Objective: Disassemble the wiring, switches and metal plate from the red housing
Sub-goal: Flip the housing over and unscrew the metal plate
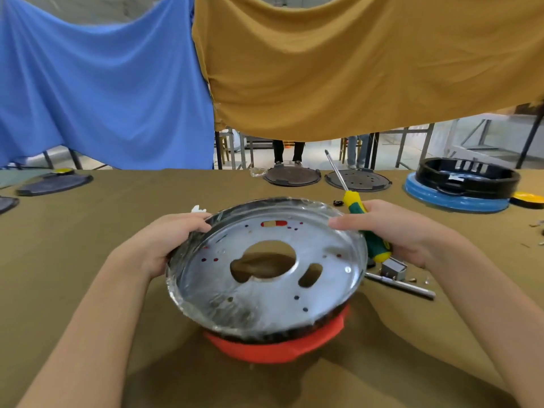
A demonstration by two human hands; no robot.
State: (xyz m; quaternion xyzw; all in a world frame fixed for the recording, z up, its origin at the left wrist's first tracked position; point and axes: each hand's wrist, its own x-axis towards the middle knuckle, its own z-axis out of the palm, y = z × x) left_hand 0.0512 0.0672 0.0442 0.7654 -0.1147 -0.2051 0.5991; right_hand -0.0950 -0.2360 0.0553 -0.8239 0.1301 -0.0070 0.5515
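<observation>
A round shiny metal plate [321, 293], with a large keyhole-shaped opening and several small holes, is tilted up above the red housing [282, 348], whose rim shows below its near edge. My left hand [164, 242] grips the plate's left rim. My right hand [394, 228] holds a yellow-green screwdriver [356, 204], shaft pointing up and away, while its fingers touch the plate's right rim. The housing's inside is hidden by the plate.
A small metal switch part [393, 269] and a metal rod [403, 285] lie right of the plate. Two dark round lids [291, 175] [357, 180] sit at the table's far edge, a black ring on a blue base [459, 187] far right. Cloths hang behind.
</observation>
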